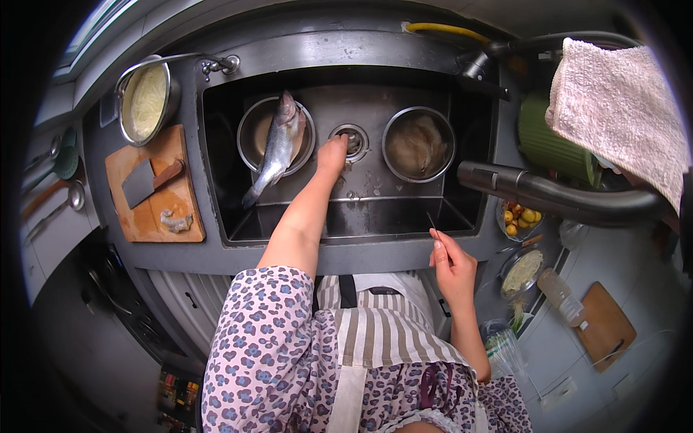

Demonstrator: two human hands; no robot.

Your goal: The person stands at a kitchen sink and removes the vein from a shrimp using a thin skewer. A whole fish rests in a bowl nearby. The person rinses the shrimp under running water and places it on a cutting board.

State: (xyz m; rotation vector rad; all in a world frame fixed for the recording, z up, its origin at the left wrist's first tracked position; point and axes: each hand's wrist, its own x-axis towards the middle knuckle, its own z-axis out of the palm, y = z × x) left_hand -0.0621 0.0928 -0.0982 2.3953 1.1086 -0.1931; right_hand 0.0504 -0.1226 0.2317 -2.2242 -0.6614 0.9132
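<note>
My left hand reaches down to the round sink drain, its fingers drawn together at the opening. What they hold, if anything, is hidden. Just outside the sink's front edge, my right hand pinches a thin, dark, toothpick-like stick between thumb and finger. A whole silvery fish lies slantwise across a metal bowl left of the drain, its tail hanging over the rim. On the drain's right stands another metal bowl, holding cloudy water with pale brownish pieces in it.
Left of the sink, a cleaver and a greyish scrap lie on a wooden board. Behind them is a bowl of pale shreds. A dark curved pipe and a pink towel extend at right, near small yellow fruits.
</note>
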